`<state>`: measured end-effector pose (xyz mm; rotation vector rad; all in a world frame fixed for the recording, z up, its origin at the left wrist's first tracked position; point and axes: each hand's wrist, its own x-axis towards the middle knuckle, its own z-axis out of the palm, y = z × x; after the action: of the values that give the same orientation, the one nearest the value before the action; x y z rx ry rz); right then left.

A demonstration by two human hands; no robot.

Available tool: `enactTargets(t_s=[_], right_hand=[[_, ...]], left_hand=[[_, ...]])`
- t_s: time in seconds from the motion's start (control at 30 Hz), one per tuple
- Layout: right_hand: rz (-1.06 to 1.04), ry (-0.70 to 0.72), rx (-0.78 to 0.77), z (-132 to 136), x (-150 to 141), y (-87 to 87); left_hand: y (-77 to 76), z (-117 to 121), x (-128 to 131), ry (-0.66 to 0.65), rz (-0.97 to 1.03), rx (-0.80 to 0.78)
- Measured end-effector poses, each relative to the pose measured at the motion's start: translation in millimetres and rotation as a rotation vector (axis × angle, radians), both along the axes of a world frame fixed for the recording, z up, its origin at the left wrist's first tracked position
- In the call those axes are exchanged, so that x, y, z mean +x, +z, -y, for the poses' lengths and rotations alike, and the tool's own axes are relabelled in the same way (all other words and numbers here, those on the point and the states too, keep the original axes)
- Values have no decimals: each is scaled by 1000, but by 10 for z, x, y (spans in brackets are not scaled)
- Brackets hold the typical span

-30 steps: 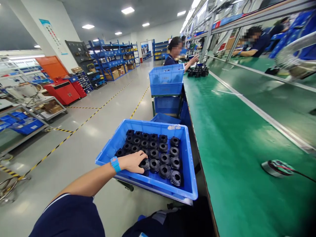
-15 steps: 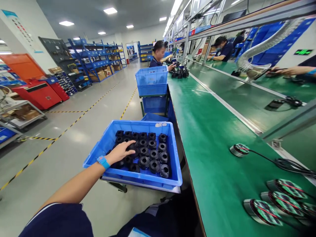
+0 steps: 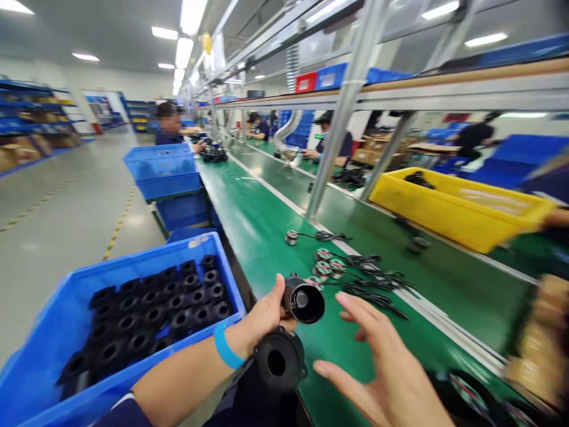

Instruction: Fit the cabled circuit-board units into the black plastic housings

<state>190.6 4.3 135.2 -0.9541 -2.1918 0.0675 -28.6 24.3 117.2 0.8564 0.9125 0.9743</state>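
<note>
My left hand [image 3: 262, 320] is closed on a black round flanged part [image 3: 303, 301] and holds it over the near edge of the green belt [image 3: 258, 231]. A second black part [image 3: 278, 362] shows just below that wrist; what holds it is hidden. My right hand [image 3: 382, 370] hovers to the right of the parts with fingers spread and nothing in it. At my left, a blue crate [image 3: 53, 388] holds several rows of the same black parts [image 3: 155, 311].
Several small round coils with black leads [image 3: 338, 267] lie on the belt ahead of my hands. A yellow bin [image 3: 457, 204] stands on the far lane at the right. Stacked blue crates [image 3: 164, 172] and a seated person [image 3: 168, 124] are farther along the line; other people work across it.
My left hand has lifted out of the blue crate with black parts and swung right over the belt. My right hand has come into view. The view turned right.
</note>
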Motion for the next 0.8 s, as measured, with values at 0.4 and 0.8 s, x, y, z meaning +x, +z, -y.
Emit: enactTargets(t_s=[0.4,0.8], right_hand=[[192,-239,-464,-373,489,-357],[62,-524,-494,-400,1689,42]], left_hand=[[-679,-534,157,292,-1130,1612],[-792,-581,313,145,-1175,1589]])
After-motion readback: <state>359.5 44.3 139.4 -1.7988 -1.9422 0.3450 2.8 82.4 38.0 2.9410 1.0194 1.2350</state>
